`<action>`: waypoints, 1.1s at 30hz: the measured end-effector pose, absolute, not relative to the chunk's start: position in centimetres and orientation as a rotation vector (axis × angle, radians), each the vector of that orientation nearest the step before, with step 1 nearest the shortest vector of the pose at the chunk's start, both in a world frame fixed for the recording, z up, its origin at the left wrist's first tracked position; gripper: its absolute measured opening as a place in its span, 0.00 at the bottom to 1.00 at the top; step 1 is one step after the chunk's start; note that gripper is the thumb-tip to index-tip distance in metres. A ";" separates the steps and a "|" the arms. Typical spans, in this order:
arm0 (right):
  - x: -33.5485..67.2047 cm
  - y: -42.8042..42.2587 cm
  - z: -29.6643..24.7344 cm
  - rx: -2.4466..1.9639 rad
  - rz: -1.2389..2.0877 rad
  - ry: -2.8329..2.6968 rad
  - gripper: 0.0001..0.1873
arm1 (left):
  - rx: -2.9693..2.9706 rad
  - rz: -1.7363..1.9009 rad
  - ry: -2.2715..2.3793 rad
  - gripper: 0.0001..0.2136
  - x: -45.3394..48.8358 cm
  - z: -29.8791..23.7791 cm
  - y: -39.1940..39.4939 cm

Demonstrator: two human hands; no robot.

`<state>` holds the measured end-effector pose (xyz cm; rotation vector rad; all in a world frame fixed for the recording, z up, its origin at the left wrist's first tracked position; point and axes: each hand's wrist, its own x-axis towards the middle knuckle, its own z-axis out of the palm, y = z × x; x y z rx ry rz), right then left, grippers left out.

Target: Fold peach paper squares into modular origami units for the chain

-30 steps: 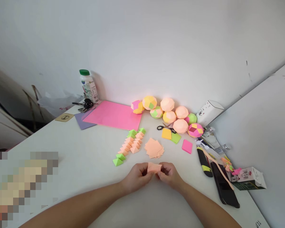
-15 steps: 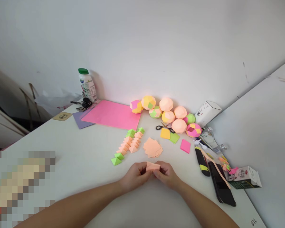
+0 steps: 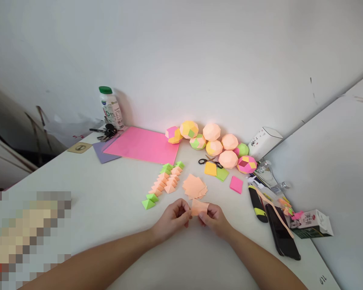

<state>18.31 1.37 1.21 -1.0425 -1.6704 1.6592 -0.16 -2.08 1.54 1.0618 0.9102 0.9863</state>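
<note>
In front of me I hold a small peach paper note (image 3: 199,207), which looks folded. My right hand (image 3: 215,221) is closed on its right side, thumb over the front. My left hand (image 3: 172,219) is pinched at its left edge, fingertips curled together there. Just beyond the hands lies a fanned stack of peach sticky notes (image 3: 194,187). To its left, two rows of folded paper pieces (image 3: 160,183), peach with green ends, stand on the white table (image 3: 87,205).
Faceted paper balls (image 3: 211,132) line the wall. Near them lie scissors (image 3: 203,161), yellow notes (image 3: 211,169), green notes (image 3: 222,174) and pink notes (image 3: 236,185). A cutter (image 3: 258,204) and phone (image 3: 281,231) are at right. Pink paper (image 3: 142,145) and a bottle (image 3: 111,108) are back left.
The peach note has shifted slightly right and up, showing more of its face. My left fingers have slid back to its edge; my right hand still grips it.
</note>
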 end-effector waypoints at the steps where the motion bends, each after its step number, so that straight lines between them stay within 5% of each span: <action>1: 18.3 1.3 1.3 -1.032 1.658 -1.701 0.09 | 1.032 1.000 0.885 0.10 -0.1 1.5 -2.0; 8: 18.0 0.6 0.8 -0.962 1.463 -1.727 0.07 | 1.009 1.005 0.884 0.15 0.1 0.8 -1.8; 13: 18.2 0.5 0.5 -0.691 1.087 -1.932 0.27 | 1.033 1.016 0.893 0.14 0.1 0.7 -1.8; 19: 18.4 0.7 0.4 -0.698 0.802 -2.063 0.34 | 1.148 0.965 0.961 0.14 0.0 1.0 -1.9; 28: 18.2 1.1 0.9 -0.814 0.871 -1.979 0.05 | 1.251 0.872 1.036 0.16 -0.3 1.4 -2.1; 33: 18.2 1.1 1.3 -0.949 1.176 -1.841 0.11 | 1.378 0.881 0.985 0.16 -0.4 1.8 -2.0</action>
